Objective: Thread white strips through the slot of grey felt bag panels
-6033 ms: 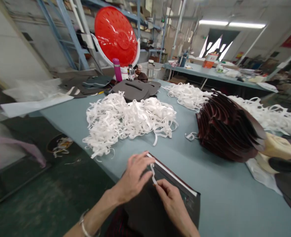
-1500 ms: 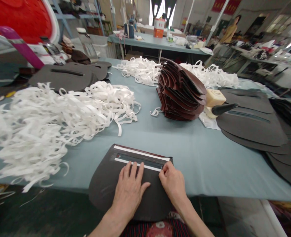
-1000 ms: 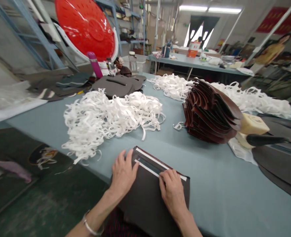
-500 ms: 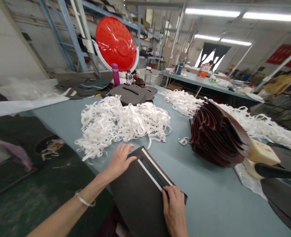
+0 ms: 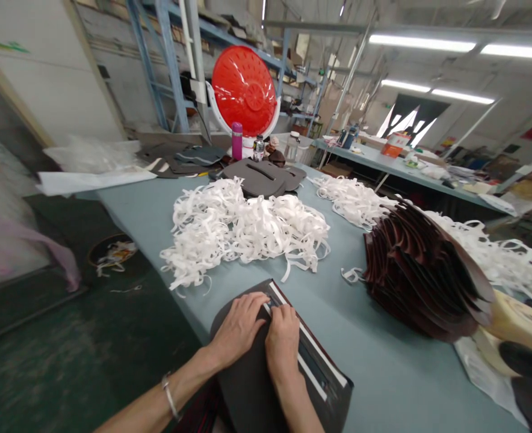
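A dark grey sheet panel lies in front of me, its rounded side nearer my body. Two white strips run along either side of a long narrow slot near its straight edge. My left hand rests on the panel's upper part, fingers stretched toward the far end of the slot. Close beside it, my right hand has its fingers curled together, tips at the far end of the nearer strip. What those fingertips pinch, if anything, is hidden. A silver bracelet circles the left wrist.
White ribbon heaps lie beyond the panel on the blue-green table. A fanned stack of dark brown pieces stands on the right, near yellowish blocks. Grey cut pieces, a purple bottle and a red basin are behind.
My right hand has moved from the near end of the slot to its far end, beside the left. The left hand has slid slightly inward over the panel. The view has shifted left.
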Demonstrator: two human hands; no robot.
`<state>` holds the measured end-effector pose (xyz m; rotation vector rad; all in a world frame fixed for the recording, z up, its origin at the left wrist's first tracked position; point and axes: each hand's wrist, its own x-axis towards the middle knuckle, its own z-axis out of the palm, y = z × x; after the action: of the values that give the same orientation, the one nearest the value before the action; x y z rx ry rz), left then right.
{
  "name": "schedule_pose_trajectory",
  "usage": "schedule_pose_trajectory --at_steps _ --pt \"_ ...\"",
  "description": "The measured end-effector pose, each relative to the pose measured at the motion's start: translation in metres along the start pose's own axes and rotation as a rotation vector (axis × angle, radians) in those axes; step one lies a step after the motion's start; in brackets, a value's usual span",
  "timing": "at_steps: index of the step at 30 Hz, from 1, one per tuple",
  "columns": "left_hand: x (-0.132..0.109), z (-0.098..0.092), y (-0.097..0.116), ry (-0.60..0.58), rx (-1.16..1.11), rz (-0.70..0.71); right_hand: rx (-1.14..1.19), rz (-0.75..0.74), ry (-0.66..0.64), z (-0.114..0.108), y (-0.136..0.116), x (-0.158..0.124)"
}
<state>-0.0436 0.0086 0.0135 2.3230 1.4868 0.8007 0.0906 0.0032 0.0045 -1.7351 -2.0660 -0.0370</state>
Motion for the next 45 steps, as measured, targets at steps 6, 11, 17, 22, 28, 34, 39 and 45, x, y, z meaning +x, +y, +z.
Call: schedule_pose_trajectory --at_steps 6,11,17,22,28,34,39,45 --pt "0.000 0.001 0.000 -0.034 -0.028 0.032 0.006 0.018 0.039 0.002 -0.002 -0.001" --pt "0.000 0.001 -0.001 0.005 -0.070 -0.011 -0.138 0.161 -0.010 -0.009 -0.003 -0.003" --pt "0.000 0.000 -0.002 0.008 -0.098 -0.008 -0.072 0.130 -0.055 -0.006 -0.008 0.007" --pt "0.000 0.000 -0.003 0.007 -0.121 -0.012 0.006 0.093 -0.066 -0.002 -0.006 0.011" --pt "-0.001 -0.001 -0.002 0.029 -0.114 -0.017 0.043 0.090 -0.064 -0.001 -0.007 0.011" --pt "0.000 0.000 -0.002 0.051 -0.130 -0.015 0.083 0.110 -0.015 0.003 -0.004 0.011" --pt "0.000 -0.002 -0.001 0.042 -0.140 -0.031 0.067 0.070 -0.018 0.001 -0.010 0.008" --pt "0.000 -0.003 0.000 -0.010 -0.078 -0.012 -0.039 -0.061 -0.033 0.000 -0.013 -0.005"
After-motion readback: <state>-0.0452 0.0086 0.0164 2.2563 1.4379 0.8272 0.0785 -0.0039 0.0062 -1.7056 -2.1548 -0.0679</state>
